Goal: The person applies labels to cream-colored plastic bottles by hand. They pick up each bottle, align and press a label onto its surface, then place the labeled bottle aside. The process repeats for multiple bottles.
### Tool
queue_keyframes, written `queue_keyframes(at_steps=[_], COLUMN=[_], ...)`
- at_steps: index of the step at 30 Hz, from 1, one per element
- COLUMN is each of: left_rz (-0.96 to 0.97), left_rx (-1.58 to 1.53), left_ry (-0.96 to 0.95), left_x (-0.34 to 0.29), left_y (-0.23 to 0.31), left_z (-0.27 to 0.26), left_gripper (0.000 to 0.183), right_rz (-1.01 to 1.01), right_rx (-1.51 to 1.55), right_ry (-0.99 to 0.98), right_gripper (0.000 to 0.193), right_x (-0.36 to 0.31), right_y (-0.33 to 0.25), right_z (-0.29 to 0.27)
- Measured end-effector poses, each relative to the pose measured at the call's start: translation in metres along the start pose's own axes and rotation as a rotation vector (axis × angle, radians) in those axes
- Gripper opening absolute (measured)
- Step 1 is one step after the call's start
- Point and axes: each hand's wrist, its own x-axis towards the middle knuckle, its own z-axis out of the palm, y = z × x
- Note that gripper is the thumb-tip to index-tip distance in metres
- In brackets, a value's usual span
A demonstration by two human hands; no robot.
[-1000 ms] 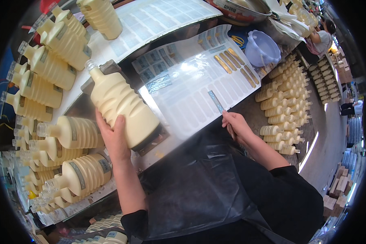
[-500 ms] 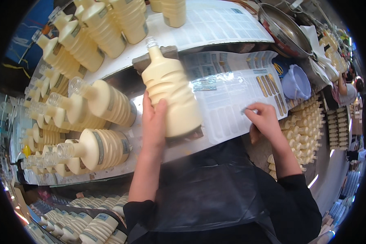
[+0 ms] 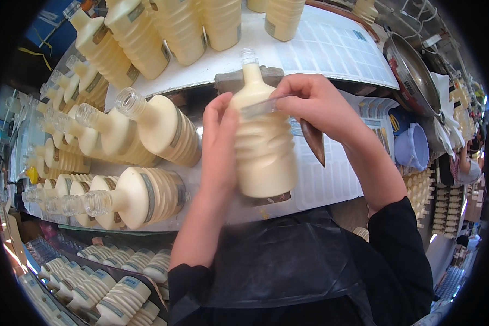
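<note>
A cream-coloured ribbed bottle (image 3: 265,157) with a clear threaded neck leans tilted on a dark block (image 3: 232,82) in front of me. My left hand (image 3: 220,138) grips its left side near the shoulder, thumb and fingers against it. Between the thumb and fingertips of my right hand (image 3: 315,103) is one end of a thin, see-through greyish label strip (image 3: 262,108). The strip spans the bottle's shoulder, its left end close to my left thumb. A brown, pointed flat tool (image 3: 313,142) hangs below the right palm, apparently held by the lower fingers.
Several similar bottles (image 3: 168,130) crowd the table at left and stand along the back. Label sheets (image 3: 331,168) lie to the right, with another sheet (image 3: 331,46) behind. A lilac bucket (image 3: 411,146) and a large metal pan (image 3: 413,73) are at right. More bottles (image 3: 122,299) fill the lower left.
My right hand has come left from the label sheet to the bottle, bringing the strip across its shoulder. My left hand has shifted up the bottle's side. The whole view has swung slightly.
</note>
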Motion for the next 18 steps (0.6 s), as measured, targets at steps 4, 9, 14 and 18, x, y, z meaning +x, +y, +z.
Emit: queue_keyframes(at_steps=[4,9,14,18], left_rz=[0.082,0.051,-0.004,0.094], left_rx=[0.326,0.217,0.129,0.356], left_ry=[0.101,0.153,0.145,0.136], left_x=[0.025,0.031,0.029,0.031], left_y=[-0.016,-0.016,-0.013,-0.014], left_z=[-0.005,-0.003,-0.004,-0.003], left_gripper=[0.036,0.029,0.029,0.028], right_rz=[0.015,-0.01,-0.012,-0.031], right_rx=[-0.011,0.006,-0.003,-0.065], right_ry=[0.018,0.033,0.049,0.083], right_gripper=[0.015,0.014,0.013,0.012], right_x=[-0.002,0.003,0.003,-0.002], right_y=[0.0,0.014,0.018,0.013], right_z=[-0.005,-0.006,-0.004,-0.004])
